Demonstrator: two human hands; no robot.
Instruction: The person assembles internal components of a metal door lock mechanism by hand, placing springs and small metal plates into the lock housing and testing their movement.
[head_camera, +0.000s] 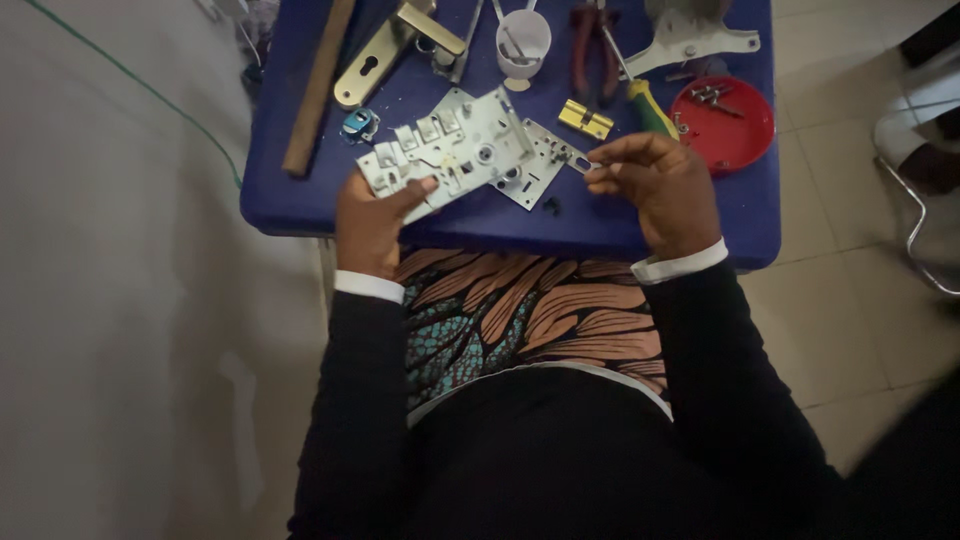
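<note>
Blue table (300, 200) stands on pale tiled floor (850, 330) beside white wall (120, 300).

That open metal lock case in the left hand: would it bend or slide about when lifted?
The lock case is flat plate metal, so probably stiff. Its loose-looking inner parts might shift if tilted. The left hand grips one corner, so it likely feels heavy for its size.

The lock case (450, 150) lies on the table (300, 205), near its front edge. A flat plate (535, 165) lies just right of it. The lock cylinder (585, 119) sits behind the plate. The bowl (722, 125) with screws sits far right. The cup (523, 42) stands at the back.
</note>
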